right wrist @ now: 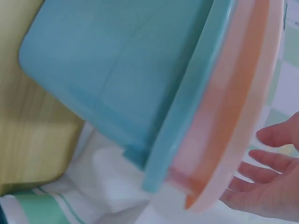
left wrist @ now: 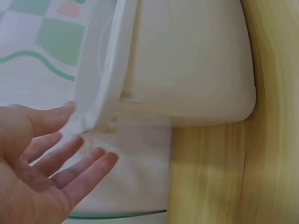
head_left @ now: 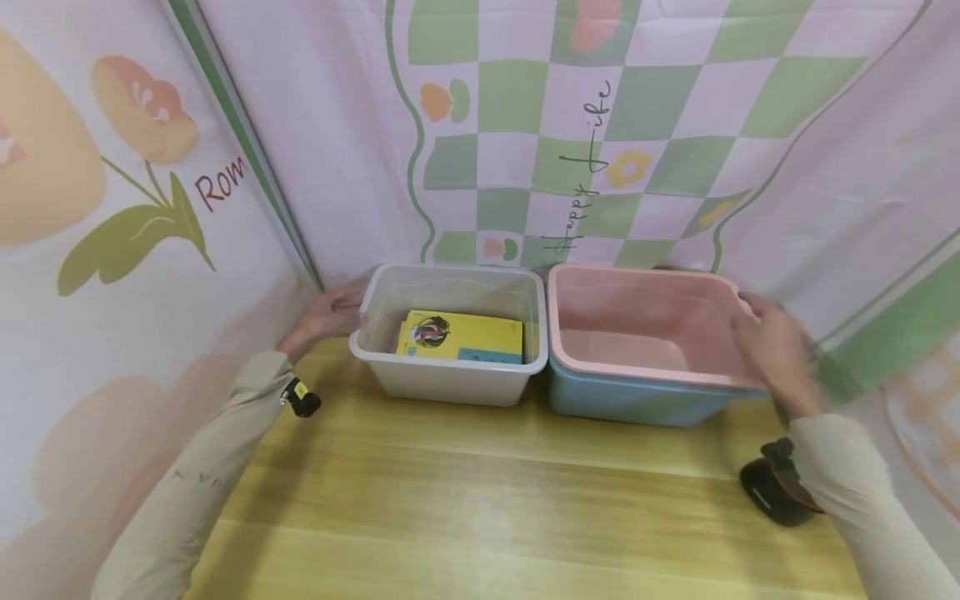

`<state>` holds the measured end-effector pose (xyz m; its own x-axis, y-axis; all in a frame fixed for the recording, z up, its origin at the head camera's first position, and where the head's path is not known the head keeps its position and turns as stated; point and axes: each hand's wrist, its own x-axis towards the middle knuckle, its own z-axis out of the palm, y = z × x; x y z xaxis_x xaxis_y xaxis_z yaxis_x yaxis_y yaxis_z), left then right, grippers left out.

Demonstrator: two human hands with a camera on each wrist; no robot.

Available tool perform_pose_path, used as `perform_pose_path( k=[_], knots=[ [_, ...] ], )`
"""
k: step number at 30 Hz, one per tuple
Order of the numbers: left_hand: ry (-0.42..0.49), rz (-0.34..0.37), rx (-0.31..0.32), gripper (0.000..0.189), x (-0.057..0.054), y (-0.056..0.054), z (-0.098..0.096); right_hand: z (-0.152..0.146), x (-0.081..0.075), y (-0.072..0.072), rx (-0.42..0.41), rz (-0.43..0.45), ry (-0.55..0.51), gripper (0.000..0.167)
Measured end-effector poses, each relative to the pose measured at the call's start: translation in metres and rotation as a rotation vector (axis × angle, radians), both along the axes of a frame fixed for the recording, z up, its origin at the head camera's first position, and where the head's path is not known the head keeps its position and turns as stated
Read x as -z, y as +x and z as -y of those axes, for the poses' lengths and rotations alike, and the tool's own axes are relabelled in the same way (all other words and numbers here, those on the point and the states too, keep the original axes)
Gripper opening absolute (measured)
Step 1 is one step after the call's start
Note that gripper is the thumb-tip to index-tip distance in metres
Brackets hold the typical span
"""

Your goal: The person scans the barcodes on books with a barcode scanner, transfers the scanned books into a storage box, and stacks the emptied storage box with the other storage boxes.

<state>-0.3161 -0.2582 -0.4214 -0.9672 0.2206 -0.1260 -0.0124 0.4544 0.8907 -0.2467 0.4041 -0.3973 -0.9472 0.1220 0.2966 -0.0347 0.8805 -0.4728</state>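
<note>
A whitish plastic bin [head_left: 450, 385] stands at the back of the wooden table, with flat yellow book-like items [head_left: 487, 332] in it. My left hand [head_left: 336, 312] is beside its left end, fingers spread and nothing held. In the left wrist view, the thumb and fingers of the left hand [left wrist: 51, 163] are close to the bin's rim [left wrist: 110, 79]; whether they touch is unclear. To the right, a pink bin [head_left: 622, 346] sits nested in a blue bin [head_left: 637, 400]. My right hand [head_left: 772, 346] is at the pink rim's right end, its fingers [right wrist: 259, 172] loosely extended against or beside it.
Patterned curtain fabric [head_left: 510, 100] hangs right behind the bins, with more cloth [head_left: 247, 292] along the left and right sides. The wooden tabletop [head_left: 480, 500] stretches in front of the bins. Dark wrist devices are strapped over both sleeves.
</note>
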Motion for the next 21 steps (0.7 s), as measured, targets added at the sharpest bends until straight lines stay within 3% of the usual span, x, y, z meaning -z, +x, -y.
perform_pose_path(
  k=[5,8,10,12,17,21],
  knots=[
    [-0.133,-0.185,-0.063,0.060,-0.001,-0.001,-0.003,0.024,-0.004,-0.001,-0.136,-0.146,-0.002,0.046],
    [-0.209,-0.287,-0.057,0.060,-0.001,0.000,-0.008,0.038,-0.002,-0.002,-0.242,-0.216,-0.007,0.047],
    [-0.271,-0.370,-0.027,0.061,-0.001,0.003,-0.013,0.044,0.003,-0.007,-0.304,-0.261,-0.003,0.047],
    [-0.331,-0.440,0.016,0.062,-0.001,0.007,-0.018,0.051,0.007,-0.008,-0.355,-0.310,0.065,0.049],
    [-0.440,-0.578,0.115,0.064,-0.005,0.018,-0.028,0.073,0.008,-0.001,-0.486,-0.412,0.207,0.056],
    [-0.511,-0.732,0.189,0.065,-0.004,0.025,-0.034,0.090,0.010,-0.002,-0.627,-0.513,0.218,0.042]
  ],
)
